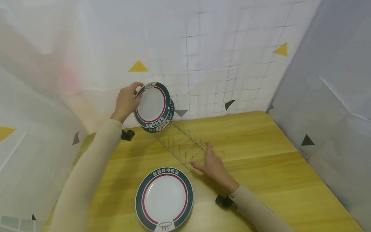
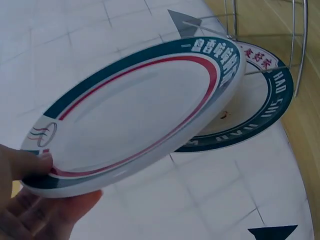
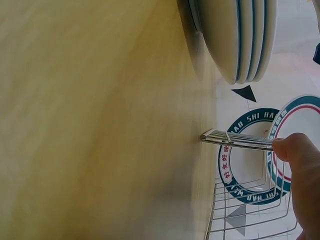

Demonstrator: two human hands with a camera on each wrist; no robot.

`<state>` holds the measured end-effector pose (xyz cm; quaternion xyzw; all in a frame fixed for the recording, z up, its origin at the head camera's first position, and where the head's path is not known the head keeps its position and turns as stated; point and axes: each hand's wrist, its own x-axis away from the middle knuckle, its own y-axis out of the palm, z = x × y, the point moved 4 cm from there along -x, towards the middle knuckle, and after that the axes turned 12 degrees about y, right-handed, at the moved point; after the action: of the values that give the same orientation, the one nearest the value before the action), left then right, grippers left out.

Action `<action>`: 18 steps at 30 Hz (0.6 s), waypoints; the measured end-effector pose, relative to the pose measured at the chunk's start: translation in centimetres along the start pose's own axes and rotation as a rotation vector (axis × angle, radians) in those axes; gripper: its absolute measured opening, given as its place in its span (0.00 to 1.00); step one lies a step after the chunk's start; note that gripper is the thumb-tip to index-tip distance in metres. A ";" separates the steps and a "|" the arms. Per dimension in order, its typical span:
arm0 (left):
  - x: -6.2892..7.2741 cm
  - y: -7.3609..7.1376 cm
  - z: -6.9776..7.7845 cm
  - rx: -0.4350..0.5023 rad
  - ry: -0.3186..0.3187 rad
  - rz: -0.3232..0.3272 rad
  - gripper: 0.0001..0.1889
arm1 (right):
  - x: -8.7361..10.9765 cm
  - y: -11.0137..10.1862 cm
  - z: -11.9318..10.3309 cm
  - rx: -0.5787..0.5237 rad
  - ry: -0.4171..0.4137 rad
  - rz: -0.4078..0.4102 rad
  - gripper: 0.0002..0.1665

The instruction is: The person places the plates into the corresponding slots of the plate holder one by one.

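Observation:
My left hand [image 1: 126,101] grips the left rim of a white plate [image 1: 152,104] with a green border and red ring, thumb on its face and fingers beneath. The plate is tilted and raised at the far end of a wire dish rack [image 3: 240,140]. Another plate [image 2: 280,100], its green border lettered, stands upright in that end, partly hidden behind the held one. At the rack's near end my right hand [image 1: 214,166] holds the frame, thumb on one side and a finger on the other. Closer to me lies a stack of plates [image 1: 165,199].
The wooden table [image 1: 246,154] carries the rack and the stack. Side on, the stack [image 3: 245,45] shows several plates. White sheeting with grid lines [image 1: 208,64] hangs right behind the rack, and more sheeting [image 1: 324,96] borders the right side.

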<state>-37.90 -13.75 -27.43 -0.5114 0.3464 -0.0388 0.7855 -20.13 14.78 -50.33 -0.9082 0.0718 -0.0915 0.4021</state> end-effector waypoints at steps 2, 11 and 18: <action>-0.3 0.4 0.0 -0.010 -0.005 -0.012 0.21 | 0.0 0.0 -0.1 0.007 -0.003 0.011 0.69; -0.4 2.5 0.5 -0.079 0.052 -0.051 0.21 | -0.1 -0.2 -0.2 0.039 -0.031 0.054 0.68; -0.1 3.8 1.1 -0.078 0.084 -0.045 0.20 | 0.0 -0.4 -0.2 0.044 -0.032 0.057 0.69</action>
<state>-38.44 -11.01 -30.26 -0.5472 0.3687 -0.0644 0.7486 -20.11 14.92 -49.86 -0.8981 0.0891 -0.0668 0.4254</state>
